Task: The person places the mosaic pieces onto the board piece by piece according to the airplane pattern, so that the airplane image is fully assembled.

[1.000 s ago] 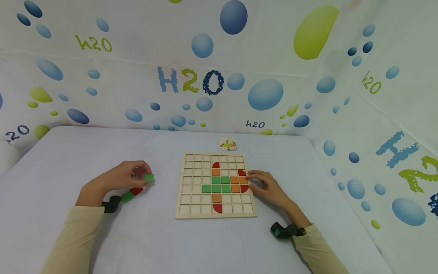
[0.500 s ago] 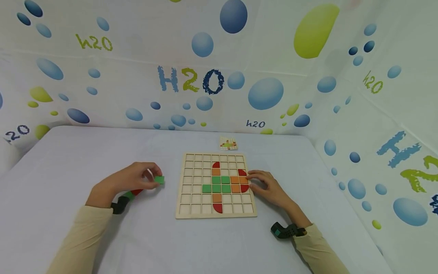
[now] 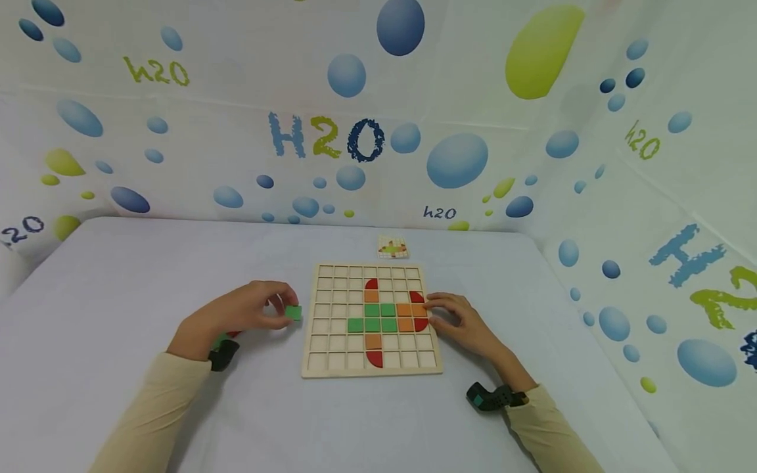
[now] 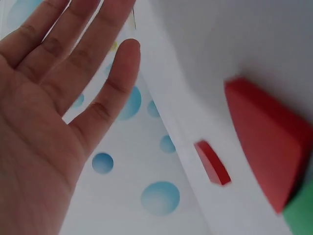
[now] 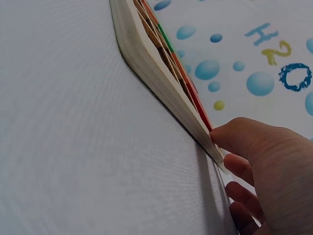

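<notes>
My left hand (image 3: pixel 242 310) pinches a green square tile (image 3: pixel 293 313) between thumb and fingertips, just left of the wooden grid board (image 3: pixel 371 376). That tile is out of sight in the left wrist view, where the palm and fingers (image 4: pixel 80 61) show. At the board's right edge rests my right hand (image 3: pixel 464 325), its thumb and fingertips touching the frame; the right wrist view shows the thumb (image 5: pixel 234 134) against that edge. Green tiles (image 3: pixel 372 325), orange tiles (image 3: pixel 405 324) and red rounded-corner pieces (image 3: pixel 374 359) fill some of the cells.
Behind the board lies a small pattern card (image 3: pixel 393 247). Loose red pieces (image 4: pixel 266 142) and a green piece (image 4: pixel 302 213) are on the white table by the left wrist, mostly hidden in the head view. A printed cloth (image 3: pixel 236 98) hangs behind.
My left hand has moved right with the green tile, from beside the loose pieces to near the board's left edge. The right hand has stayed at the board's edge.
</notes>
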{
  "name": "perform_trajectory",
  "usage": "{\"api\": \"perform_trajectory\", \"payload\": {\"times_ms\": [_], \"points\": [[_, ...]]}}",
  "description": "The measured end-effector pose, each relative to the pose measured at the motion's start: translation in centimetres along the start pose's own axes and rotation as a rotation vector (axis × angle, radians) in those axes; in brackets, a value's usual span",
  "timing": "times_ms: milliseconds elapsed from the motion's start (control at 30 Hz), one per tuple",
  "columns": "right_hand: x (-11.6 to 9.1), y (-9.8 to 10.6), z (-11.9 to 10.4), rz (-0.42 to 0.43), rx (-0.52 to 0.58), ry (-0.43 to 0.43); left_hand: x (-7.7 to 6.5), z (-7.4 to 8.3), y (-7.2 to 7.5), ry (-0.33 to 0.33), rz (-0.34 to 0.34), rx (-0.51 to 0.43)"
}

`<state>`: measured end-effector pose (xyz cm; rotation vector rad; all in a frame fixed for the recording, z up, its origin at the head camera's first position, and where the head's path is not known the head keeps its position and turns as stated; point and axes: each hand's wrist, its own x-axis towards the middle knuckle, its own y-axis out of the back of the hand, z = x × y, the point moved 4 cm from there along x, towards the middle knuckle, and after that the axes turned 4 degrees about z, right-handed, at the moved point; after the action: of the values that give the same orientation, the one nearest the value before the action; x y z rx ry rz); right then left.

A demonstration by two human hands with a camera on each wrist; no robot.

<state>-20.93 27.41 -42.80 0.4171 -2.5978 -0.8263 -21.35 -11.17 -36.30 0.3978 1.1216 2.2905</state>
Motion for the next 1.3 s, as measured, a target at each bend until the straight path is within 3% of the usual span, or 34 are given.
{"api": "perform_trajectory", "payload": {"times_ms": [333,700,900,1300], "points": [[0.1,0.0,-0.1,-0.001,0.0,0.001,1.6,1.3,-0.7,-0.088,0.021,0.055],[0.1,0.0,0.1,0.002,0.014,0.001,3.5,2.2,-2.0,-0.043,-0.044,0.064],[0.1,0.1,0.0,0.006,0.009,-0.009,4.6,2.6,-2.6,-0.057,-0.041,0.096],[0.1,0.1,-0.1,0.01,0.008,-0.013,6.1,3.2,-3.8,-0.022,-0.032,0.084]]}}
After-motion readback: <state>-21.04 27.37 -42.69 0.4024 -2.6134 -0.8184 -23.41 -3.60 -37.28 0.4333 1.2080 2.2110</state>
